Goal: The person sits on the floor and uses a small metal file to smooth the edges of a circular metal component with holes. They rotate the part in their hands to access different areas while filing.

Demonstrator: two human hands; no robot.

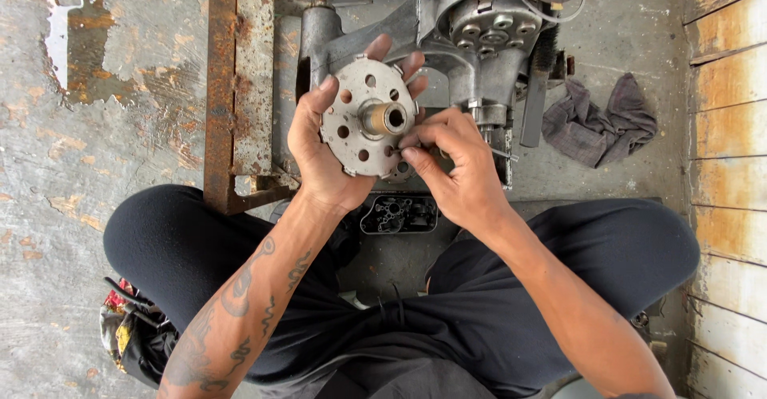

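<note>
Between my two hands I see a round metal disc (pixel 369 119) with many holes and a short tube in the middle. My left hand (pixel 323 147) wraps around its rim and holds it up, flat face toward me, so the holes are easy to reach. My right hand (pixel 451 163) pinches something tiny at its lower edge; I cannot tell what. Behind sits a grey engine (pixel 479 31), a rusty frame (pixel 236 87) and a dark rag (pixel 599 119) on the cracked concrete floor (pixel 96 151).
</note>
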